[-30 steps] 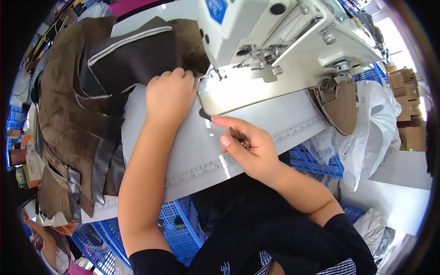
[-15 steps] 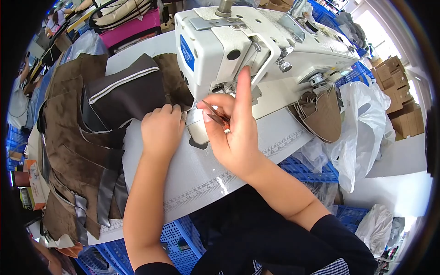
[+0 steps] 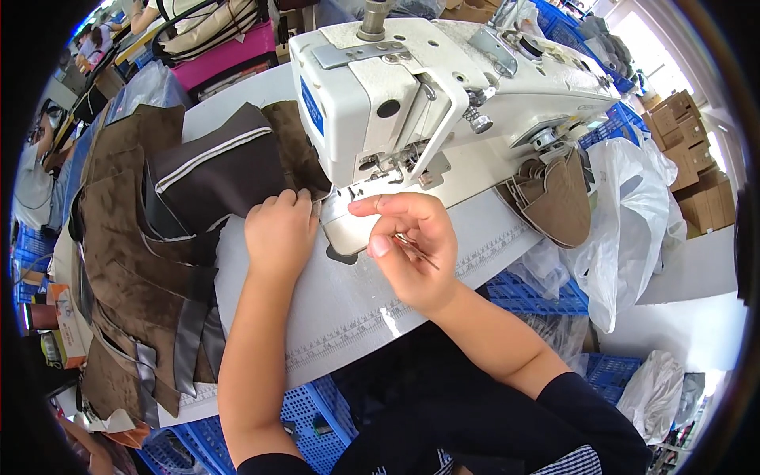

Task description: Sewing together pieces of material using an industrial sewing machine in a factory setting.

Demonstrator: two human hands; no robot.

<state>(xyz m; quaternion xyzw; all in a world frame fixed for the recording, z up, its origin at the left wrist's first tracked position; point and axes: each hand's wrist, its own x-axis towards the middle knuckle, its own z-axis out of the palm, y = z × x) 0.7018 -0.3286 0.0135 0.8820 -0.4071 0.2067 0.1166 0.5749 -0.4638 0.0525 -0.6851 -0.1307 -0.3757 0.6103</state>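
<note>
My left hand point(image 3: 279, 231) lies over the edge of a dark brown fabric piece point(image 3: 226, 170) with a pale piped strip, its fingers curled on the cloth. Just left of the white sewing machine's point(image 3: 348, 111) head, the piece runs into brown suede-like cloth point(image 3: 294, 146). In front of the needle area is my right hand point(image 3: 419, 249), thumb and forefinger apart. Small thread scissors point(image 3: 417, 252) are tucked in its curled fingers, blades toward the wrist; their handles are mostly hidden by the fingers.
A heap of brown cloth with dark straps point(image 3: 131, 269) covers the table's left side. Brown cut pieces point(image 3: 558, 198) stand stacked under the machine arm, beside a white plastic bag point(image 3: 625, 214). A ruler strip point(image 3: 340, 340) edges the table point(image 3: 317, 309); a blue crate point(image 3: 317, 419) sits below.
My right hand has drawn back from the needle area toward me, and the scissors have swung round from pointing at the machine to pointing at the wrist. My left hand stays on the cloth.
</note>
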